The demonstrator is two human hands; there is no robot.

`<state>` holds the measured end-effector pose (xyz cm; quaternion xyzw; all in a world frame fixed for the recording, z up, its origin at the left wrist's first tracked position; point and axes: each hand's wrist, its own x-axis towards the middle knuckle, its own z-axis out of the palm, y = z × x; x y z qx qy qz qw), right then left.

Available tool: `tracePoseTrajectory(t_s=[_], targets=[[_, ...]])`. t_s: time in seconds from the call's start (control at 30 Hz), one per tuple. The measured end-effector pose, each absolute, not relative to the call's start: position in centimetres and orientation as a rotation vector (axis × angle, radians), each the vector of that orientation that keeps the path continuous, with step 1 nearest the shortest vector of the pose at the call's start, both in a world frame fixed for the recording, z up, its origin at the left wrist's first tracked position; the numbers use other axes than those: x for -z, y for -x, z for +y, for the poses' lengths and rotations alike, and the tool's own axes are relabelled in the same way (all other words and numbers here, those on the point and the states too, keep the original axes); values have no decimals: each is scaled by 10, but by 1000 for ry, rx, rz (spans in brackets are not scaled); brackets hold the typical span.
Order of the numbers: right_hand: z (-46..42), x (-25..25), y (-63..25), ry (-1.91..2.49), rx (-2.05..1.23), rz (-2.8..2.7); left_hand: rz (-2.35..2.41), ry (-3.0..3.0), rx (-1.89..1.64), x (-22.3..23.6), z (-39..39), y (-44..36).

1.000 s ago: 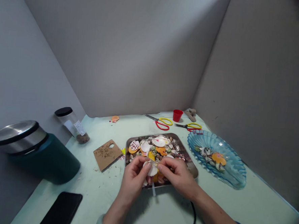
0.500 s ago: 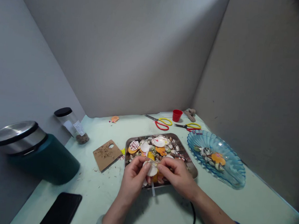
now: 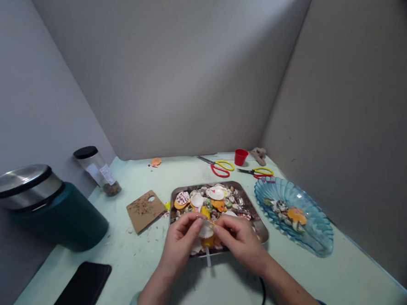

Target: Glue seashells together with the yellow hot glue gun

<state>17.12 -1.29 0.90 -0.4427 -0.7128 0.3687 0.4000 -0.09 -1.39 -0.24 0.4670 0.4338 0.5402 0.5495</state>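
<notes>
My left hand pinches a white scallop shell between thumb and fingers, just above the near side of a metal tray. The fingers of my right hand are closed at the shell's upper right edge; whether they grip the shell or a small piece against it is hidden. Below the shell lies a yellow glue gun, partly covered, with a translucent glue stick poking out toward me. Many shells fill the tray, among them a white shell and an orange shell.
A blue glass dish with shells stands right. Behind are scissors, pliers and a red cup. Leftward are a brown card, a jar, a green flask and a phone. A black cord runs nearby.
The white shell has tilted in my fingers, so less of its face shows and more of the yellow glue gun beneath is visible. Both hands have barely moved.
</notes>
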Motion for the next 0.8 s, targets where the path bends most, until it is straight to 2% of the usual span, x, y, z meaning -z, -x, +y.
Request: tracePoseTrajectory(t_s=[0.8], targets=[[-13, -2, -171, 1113, -737, -1857, 1023, -1009, -1265, 7, -10, 2]])
